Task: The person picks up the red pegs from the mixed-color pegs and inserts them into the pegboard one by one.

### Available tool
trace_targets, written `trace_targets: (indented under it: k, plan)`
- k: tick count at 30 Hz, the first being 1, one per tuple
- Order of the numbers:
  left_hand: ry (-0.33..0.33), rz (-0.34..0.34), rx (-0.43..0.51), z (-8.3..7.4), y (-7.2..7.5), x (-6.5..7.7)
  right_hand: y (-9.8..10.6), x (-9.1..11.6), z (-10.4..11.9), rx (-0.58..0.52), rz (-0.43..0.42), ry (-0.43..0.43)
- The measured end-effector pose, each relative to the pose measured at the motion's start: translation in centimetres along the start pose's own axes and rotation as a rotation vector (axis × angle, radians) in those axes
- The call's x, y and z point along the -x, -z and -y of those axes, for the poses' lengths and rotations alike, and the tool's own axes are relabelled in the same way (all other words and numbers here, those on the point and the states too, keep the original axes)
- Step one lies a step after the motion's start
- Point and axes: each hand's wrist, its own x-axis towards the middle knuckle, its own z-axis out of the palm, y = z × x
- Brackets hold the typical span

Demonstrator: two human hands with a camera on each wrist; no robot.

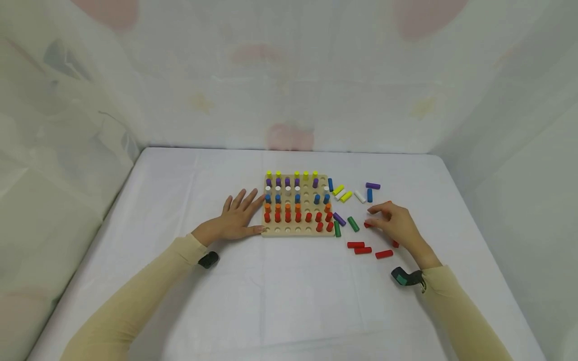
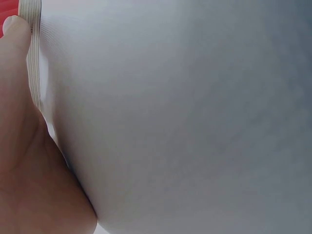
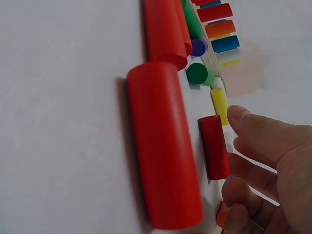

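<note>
A wooden pegboard (image 1: 285, 232) stands on the white table, holding rows of yellow, purple, white, blue, orange and red pegs. My left hand (image 1: 235, 220) lies flat with fingers spread at the board's left side. Its thumb (image 2: 15, 36) rests on the near left corner. To the right of the board, my right hand (image 1: 397, 225) hovers low over loose pegs, thumb and fingers apart. Just by its fingertips lies a red peg (image 3: 214, 147), partly covered in the head view. An orange peg (image 3: 222, 214) shows behind the fingers in the right wrist view.
Several loose red pegs (image 1: 384, 254) lie nearer the front. Green pegs (image 1: 353, 224), a purple peg (image 1: 339, 219), yellow pegs (image 1: 346, 197) and blue pegs (image 1: 370, 195) are scattered right of the board. Patterned white cloth (image 1: 289, 85) hangs behind the table.
</note>
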Motion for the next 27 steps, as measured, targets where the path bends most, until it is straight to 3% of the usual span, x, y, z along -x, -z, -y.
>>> trace_targets:
  k: [11,27]
  plan:
    - [0.018,0.018,-0.030,-0.2,0.2,0.0,-0.3,0.3,-0.9,0.063,0.004,0.085]
    - [-0.011,-0.006,0.009,0.3,-0.3,-0.2,-0.8,0.1,-1.2,0.117,-0.027,0.150]
